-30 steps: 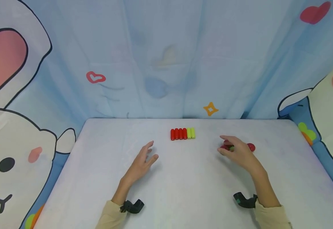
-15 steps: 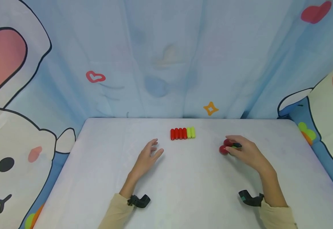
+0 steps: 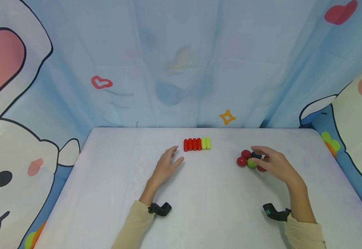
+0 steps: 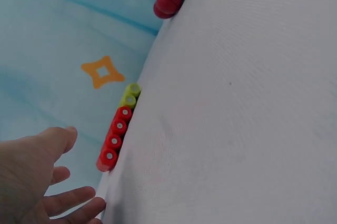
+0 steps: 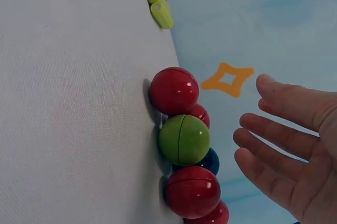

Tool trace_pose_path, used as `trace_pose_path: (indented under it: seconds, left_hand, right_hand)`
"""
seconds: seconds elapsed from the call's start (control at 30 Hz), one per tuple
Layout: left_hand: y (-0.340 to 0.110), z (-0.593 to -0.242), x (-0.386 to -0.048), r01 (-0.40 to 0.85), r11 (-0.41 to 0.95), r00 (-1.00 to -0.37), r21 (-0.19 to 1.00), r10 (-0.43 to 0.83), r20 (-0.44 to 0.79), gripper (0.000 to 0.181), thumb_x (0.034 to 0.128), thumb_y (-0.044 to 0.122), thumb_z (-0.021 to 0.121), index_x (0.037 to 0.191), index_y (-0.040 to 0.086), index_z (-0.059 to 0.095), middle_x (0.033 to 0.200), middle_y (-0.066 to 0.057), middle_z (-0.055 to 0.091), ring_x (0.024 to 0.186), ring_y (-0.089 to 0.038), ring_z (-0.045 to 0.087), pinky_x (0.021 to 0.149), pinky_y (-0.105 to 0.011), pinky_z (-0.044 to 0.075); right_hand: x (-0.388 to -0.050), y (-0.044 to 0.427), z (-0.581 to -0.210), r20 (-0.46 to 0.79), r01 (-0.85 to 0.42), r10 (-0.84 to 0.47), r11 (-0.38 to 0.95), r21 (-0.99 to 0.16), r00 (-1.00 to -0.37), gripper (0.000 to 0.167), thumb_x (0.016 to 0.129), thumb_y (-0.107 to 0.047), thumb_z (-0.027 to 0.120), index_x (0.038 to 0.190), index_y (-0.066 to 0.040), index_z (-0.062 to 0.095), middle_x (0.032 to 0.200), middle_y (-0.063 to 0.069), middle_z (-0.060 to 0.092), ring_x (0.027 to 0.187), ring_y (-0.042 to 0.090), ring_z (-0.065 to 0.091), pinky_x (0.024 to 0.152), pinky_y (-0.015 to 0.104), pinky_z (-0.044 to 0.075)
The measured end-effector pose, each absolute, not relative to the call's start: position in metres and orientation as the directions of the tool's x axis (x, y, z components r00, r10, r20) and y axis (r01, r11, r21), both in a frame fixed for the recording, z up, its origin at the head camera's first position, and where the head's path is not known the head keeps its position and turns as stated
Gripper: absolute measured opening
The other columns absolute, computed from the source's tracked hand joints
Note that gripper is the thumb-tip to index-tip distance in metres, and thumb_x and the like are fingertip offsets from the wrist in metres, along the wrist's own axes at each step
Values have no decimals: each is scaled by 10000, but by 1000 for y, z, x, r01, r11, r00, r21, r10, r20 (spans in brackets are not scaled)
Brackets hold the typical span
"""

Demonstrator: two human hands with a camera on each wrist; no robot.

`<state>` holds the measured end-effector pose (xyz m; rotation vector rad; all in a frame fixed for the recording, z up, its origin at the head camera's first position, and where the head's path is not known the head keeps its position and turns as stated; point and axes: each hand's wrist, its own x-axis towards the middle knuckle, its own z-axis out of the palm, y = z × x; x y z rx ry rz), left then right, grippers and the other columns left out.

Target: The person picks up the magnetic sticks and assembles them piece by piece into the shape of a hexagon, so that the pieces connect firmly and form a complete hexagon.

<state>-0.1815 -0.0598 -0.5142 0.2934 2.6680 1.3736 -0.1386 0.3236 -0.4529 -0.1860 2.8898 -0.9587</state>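
Note:
Red cylinders and two yellow-green cylinders lie side by side in a row near the table's back edge. My left hand hovers to the left of and in front of that row, fingers relaxed, holding nothing. On the right is a cluster of balls: several red balls, a green ball and a dark blue ball. Over the cluster's right side, my right hand has its thumb and fingers apart with nothing between them, and partly hides the balls in the head view.
The white table has a blue patterned curtain behind it. Each wrist bears a black camera, the left one and the right one, below beige sleeves.
My right hand has shifted right across the ball cluster, uncovering the left-hand balls. My left hand has moved right and slightly up towards the cylinders, which stay in their row.

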Motion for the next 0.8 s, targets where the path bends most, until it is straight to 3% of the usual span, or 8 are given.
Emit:
trace_pose_path:
  seconds: [0.2,0.3,0.43,0.63,0.8]
  left_hand:
    - [-54,-516,-190,122,564,-975,817,223,-8,558,953,402,579,1448,196,422,1439,-35,494,1277,-231,519,1019,-456,477]
    - [-52,-516,-196,145,557,-973,818,232,14,536,953,372,587,1439,202,437,1435,-42,490,1265,-224,525,1023,-433,481]
    - [-48,-516,-204,189,537,-967,822,248,60,525,953,329,598,1439,201,444,1446,-39,478,1270,-216,521,1041,-405,470]
    - [-40,-519,-212,213,527,-962,823,258,84,494,938,260,629,1402,154,497,1432,-57,502,1290,-234,511,1049,-417,461]
    - [-32,-521,-215,214,602,-967,769,240,81,469,947,255,611,1394,155,513,1438,-64,501,1335,-245,473,1089,-433,423]
  right_hand:
    - [-139,325,-454,-70,-73,-141,801,-594,-988,605,941,-362,621,1419,-35,449,1322,241,571,1015,314,550,711,241,515]
    - [-139,326,-453,-92,-52,-132,803,-594,-987,614,944,-379,612,1424,-35,442,1334,247,560,1080,362,532,804,399,553]
    - [-138,328,-454,-112,-34,-128,796,-605,-985,622,950,-388,599,1432,-34,429,1360,261,534,1200,428,490,912,574,501]
    - [-137,329,-455,-133,-21,-130,788,-615,-983,630,947,-391,602,1434,-29,430,1370,267,519,1229,433,474,930,583,491]
    - [-138,331,-454,-140,-15,-122,804,-594,-983,633,945,-404,601,1422,-19,445,1384,261,506,1184,406,481,926,578,493]
